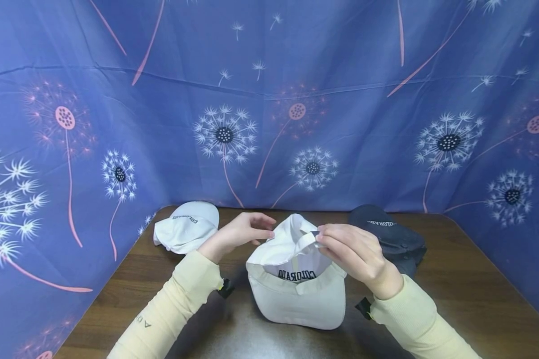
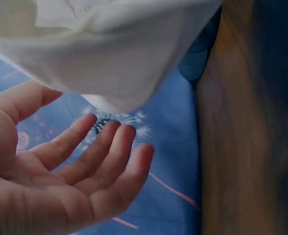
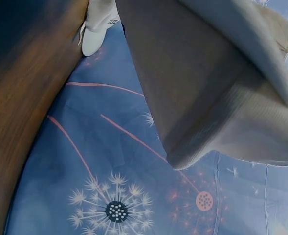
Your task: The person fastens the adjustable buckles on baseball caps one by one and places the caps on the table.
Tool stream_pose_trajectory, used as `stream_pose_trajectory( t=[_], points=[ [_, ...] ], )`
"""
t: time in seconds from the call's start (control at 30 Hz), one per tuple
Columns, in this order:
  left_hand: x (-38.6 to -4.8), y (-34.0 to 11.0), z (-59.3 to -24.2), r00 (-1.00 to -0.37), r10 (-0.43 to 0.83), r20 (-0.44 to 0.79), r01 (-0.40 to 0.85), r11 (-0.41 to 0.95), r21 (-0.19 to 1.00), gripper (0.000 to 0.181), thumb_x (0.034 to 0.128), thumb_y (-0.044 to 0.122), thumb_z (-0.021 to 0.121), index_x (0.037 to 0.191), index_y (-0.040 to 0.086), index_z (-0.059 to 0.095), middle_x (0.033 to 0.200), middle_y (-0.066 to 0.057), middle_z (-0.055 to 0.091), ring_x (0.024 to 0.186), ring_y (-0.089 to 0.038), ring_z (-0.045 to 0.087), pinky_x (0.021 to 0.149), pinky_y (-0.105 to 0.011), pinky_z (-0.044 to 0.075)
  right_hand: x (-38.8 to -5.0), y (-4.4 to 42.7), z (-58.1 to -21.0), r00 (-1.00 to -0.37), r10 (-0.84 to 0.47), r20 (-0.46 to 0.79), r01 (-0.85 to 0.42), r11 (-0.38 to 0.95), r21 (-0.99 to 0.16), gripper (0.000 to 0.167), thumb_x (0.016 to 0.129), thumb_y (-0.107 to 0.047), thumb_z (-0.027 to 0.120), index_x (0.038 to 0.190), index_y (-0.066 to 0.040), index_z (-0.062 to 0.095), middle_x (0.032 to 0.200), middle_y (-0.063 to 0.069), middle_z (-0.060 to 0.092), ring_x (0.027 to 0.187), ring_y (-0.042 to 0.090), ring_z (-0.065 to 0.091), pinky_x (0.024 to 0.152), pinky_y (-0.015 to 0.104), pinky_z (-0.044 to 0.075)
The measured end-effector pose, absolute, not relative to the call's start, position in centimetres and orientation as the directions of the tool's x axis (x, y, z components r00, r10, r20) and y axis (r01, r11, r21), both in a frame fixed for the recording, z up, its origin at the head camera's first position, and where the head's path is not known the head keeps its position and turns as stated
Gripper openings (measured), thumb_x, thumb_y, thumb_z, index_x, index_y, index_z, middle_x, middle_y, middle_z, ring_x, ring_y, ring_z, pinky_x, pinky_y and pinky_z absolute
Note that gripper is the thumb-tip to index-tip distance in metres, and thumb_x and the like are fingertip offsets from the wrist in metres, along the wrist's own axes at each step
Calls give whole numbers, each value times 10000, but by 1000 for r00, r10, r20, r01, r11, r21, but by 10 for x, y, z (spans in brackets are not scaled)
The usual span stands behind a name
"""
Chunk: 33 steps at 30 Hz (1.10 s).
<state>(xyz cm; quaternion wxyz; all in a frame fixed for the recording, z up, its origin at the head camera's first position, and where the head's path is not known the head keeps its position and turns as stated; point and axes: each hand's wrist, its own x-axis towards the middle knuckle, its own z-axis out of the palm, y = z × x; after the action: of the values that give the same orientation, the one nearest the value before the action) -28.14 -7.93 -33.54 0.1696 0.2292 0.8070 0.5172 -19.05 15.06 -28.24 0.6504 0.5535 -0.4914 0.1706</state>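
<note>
Cap lower center of frame, back strap pinched between fingers of right hand. Left hand beside crown, fingers apart. Best steady crown with left, then work strap flat without twisting.

White fabric cap with a curved brim, its pale strap partly covered by the fingers of the bare right hand.
At those fingertips, a dark patch is too small to identify; behind them, a dark fabric cap with pale lettering is partly hidden. The lower fingers of the bare left hand are partly hidden behind its upper ones; above them, the left wrist view's top edge cuts off the white cap, softly blurred.
</note>
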Motion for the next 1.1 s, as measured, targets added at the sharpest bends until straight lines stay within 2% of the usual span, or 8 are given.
stream_pose_trajectory(
  t=[0.23,0.33,0.43,0.63,0.87,1.1],
  points=[
    [-292,-78,-353,-768,625,-142,103,339,935,410,851,169,673,1223,26,579,975,-45,672,781,-113,618,601,-306,503,-193,151,-285,464,-328,823,-762,325,560,178,858,-4,654,699,78,653,656,187,645,540,275,622,525,342,538],
    [-294,-76,-360,-732,659,-172,76,330,941,367,848,150,672,1173,-2,595,872,-2,664,696,-96,599,577,-282,487,-194,152,-287,470,-328,819,-760,321,565,169,854,-1,658,706,80,657,659,187,647,543,272,626,540,339,543],
    [-294,-75,-363,-723,666,-185,69,337,939,310,833,134,686,1098,-13,619,795,24,637,652,-77,576,554,-262,481,-194,152,-287,473,-326,818,-762,315,566,167,854,-2,658,708,80,658,659,187,647,545,273,627,541,338,544],
    [-291,-76,-358,-741,653,-156,89,327,941,253,797,72,715,1020,-18,634,764,17,627,628,-85,565,520,-269,486,-193,151,-284,446,-304,842,-780,329,532,190,860,-21,659,698,78,645,655,181,641,539,278,614,531,345,532],
    [-286,-79,-341,-793,608,-46,175,300,938,216,788,54,723,983,5,644,768,-16,639,650,-119,581,558,-405,532,-188,151,-278,439,-269,858,-790,339,510,190,857,-35,669,700,68,642,658,180,634,538,287,608,528,345,525],
    [-286,-83,-324,-844,533,67,275,320,907,136,813,79,720,923,35,653,827,-63,658,706,-144,609,601,-441,553,-184,152,-278,449,-275,850,-798,306,520,179,861,-47,667,716,53,638,675,166,628,558,285,609,502,355,514]
  ],
)
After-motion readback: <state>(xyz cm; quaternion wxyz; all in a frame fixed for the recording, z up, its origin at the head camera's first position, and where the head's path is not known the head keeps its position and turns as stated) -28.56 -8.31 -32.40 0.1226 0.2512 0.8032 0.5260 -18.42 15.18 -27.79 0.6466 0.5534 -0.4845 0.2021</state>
